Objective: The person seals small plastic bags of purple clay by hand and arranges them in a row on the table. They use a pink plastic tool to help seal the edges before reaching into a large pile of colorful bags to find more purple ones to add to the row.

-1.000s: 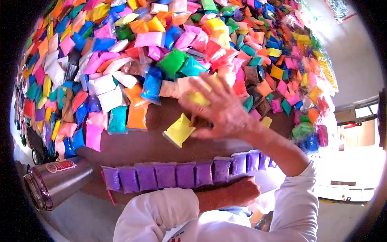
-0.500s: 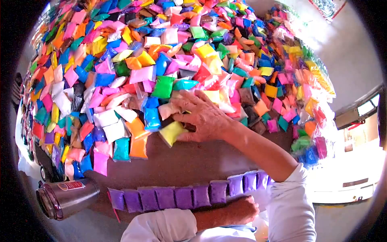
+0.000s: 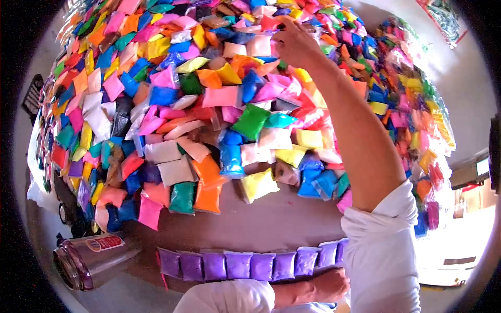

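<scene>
My right hand reaches far up into the heap of small coloured packets, near red and pink ones; its fingers are partly hidden and blurred. My left hand rests at the front edge, below a strip of joined purple packets; its fingers look curled, and what they hold, if anything, is hidden. A pale yellow packet lies at the near edge of the heap, beside a blue packet and orange ones.
A metal flask lies on its side at the left, near the strip. The brown table surface shows between heap and strip. White equipment stands at the right.
My right hand has left the pale yellow packet and moved up over the heap. The view has shifted, so heap and strip appear lower and further right. My left hand remains near the strip.
</scene>
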